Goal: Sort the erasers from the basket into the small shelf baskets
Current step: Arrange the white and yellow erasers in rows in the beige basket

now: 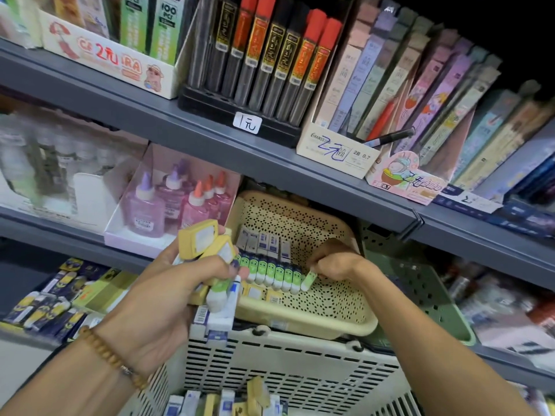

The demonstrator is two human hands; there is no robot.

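My left hand (168,295) grips a bunch of erasers (210,250): yellow-sleeved ones on top, a green-and-white one and blue-and-white ones below. My right hand (333,262) pinches a green-and-white eraser (309,280) at the right end of a row of the same erasers (270,271) standing in the beige perforated shelf basket (330,313). Blue-and-white erasers (264,243) stand behind that row and yellow ones (261,294) lie in front. The large white slotted basket (300,370) below holds several loose erasers (228,402).
A green perforated basket (420,295) sits right of the beige one. Glue bottles in a pink tray (180,202) stand to the left. The grey shelf above (210,136) carries pencil-lead boxes. Packed erasers (54,304) fill the lower left shelf.
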